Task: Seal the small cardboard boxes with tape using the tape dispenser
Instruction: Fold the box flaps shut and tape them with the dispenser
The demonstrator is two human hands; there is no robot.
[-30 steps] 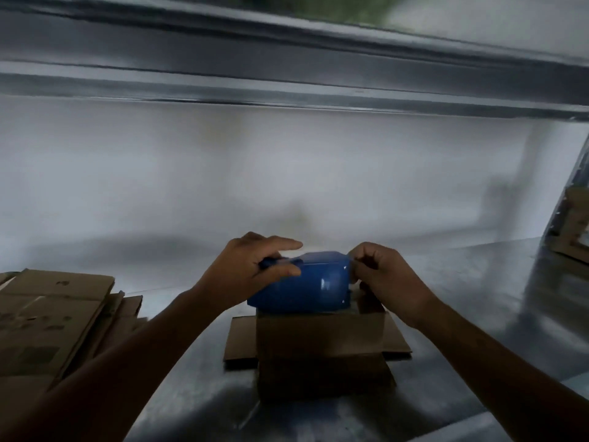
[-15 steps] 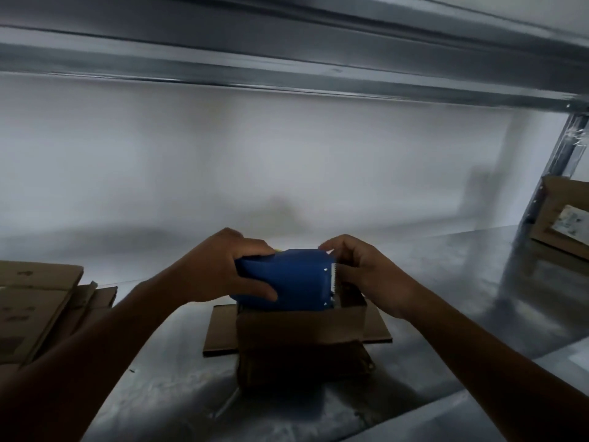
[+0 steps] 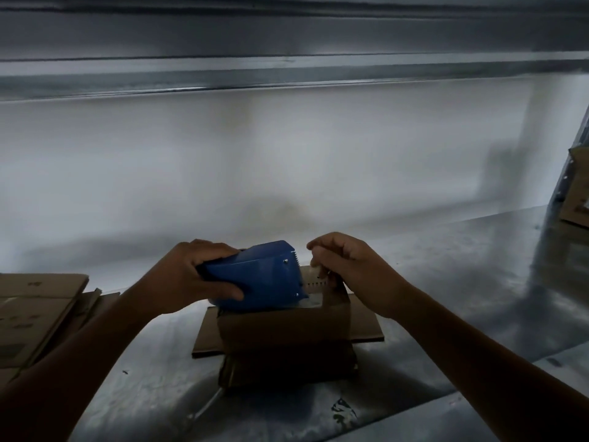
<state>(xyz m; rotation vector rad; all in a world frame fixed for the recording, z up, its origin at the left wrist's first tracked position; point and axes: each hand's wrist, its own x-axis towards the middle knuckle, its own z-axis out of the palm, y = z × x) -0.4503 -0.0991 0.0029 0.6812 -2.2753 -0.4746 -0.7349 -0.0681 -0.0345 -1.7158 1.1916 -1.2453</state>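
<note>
— Step in hand?
— Starting a strip, by the look of it. Left hand point(image 3: 191, 277) wrapped round the blue tape dispenser point(image 3: 258, 275), fingers point(image 3: 216, 250) curled over its top, thumb beneath, holding it tilted on top of the small cardboard box point(image 3: 280, 327).
— And the other hand?
— Right hand point(image 3: 353, 272) just beside the dispenser's toothed end, fingertips pinched on what seems to be the free end of the tape point(image 3: 330, 293), angled down toward the box's right side. Dim light, so hard to be sure.
— Box itself?
— Mid-frame on the metal shelf point(image 3: 478, 282), resting on a flat piece of cardboard point(image 3: 369, 330). Flattened cartons point(image 3: 38, 311) well apart at left.
— Next move?
— Probably pressing that end onto the box wall, then drawing the dispenser leftward along the top seam, keeping the strip straight and taut.
</note>
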